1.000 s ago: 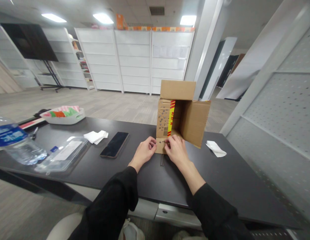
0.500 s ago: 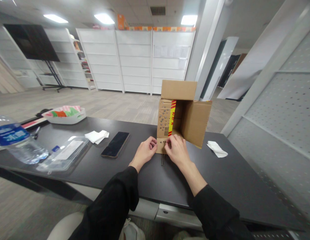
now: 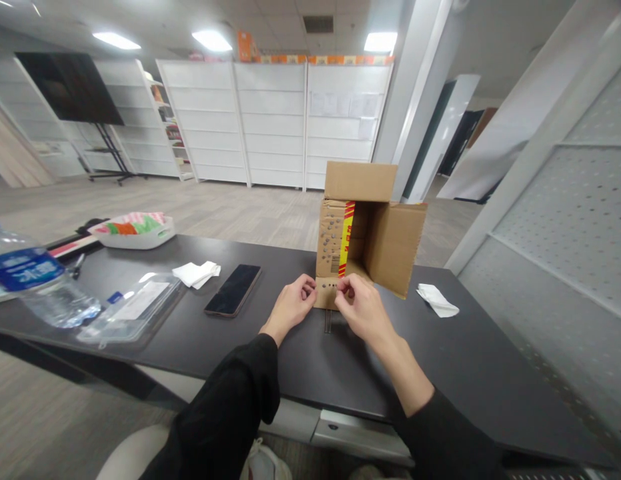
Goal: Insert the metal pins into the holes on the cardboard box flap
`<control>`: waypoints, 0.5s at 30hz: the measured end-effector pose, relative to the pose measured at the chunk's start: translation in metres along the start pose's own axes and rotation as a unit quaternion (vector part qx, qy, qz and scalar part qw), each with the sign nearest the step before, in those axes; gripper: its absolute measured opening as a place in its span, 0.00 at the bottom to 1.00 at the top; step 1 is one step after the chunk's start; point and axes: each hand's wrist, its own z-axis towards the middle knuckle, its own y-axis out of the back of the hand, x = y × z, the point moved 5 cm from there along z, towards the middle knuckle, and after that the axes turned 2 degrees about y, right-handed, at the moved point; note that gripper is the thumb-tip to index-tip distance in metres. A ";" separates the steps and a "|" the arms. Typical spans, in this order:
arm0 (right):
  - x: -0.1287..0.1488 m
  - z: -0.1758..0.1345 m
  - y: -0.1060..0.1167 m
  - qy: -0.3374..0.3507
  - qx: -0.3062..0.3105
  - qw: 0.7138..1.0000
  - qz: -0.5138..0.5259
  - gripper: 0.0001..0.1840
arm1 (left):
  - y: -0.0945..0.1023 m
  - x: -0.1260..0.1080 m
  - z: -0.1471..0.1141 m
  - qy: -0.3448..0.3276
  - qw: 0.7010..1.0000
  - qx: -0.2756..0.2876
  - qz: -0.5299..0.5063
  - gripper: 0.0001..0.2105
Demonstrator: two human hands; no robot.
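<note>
A cardboard box (image 3: 331, 233) stands on the dark table with its opening facing me and its flaps spread. Its lower front flap (image 3: 326, 297) carries a row of small dark dots or holes. My left hand (image 3: 293, 305) is closed at the left edge of that flap, thumb and fingers pinching it. Close to the flap's right part is my right hand (image 3: 363, 308), thumb and fingertips pressed together; whatever is between them is too small to make out. From under the flap a thin two-pronged metal piece (image 3: 328, 324) sticks out toward me.
Left of my hands lie a phone (image 3: 233, 291), a tissue (image 3: 196, 273), a clear plastic case (image 3: 135, 310) and a water bottle (image 3: 37, 277). A white basket (image 3: 135, 239) sits behind them. Another tissue (image 3: 437, 300) lies to the right, near a perforated panel (image 3: 570, 267).
My right hand has shifted slightly right along the lower flap, uncovering more of the dots. My left hand stays at the flap's left edge. The whole view has shifted a little.
</note>
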 end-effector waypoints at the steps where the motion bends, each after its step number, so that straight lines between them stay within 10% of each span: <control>1: 0.001 -0.003 0.002 0.003 0.002 1.000 0.006 0.02 | 0.000 0.000 0.000 0.001 1.000 0.001 0.000 0.06; 15: 0.005 -0.058 -0.005 0.035 0.073 0.997 -0.010 0.06 | 0.002 -0.004 -0.001 0.002 1.000 0.001 0.007 0.05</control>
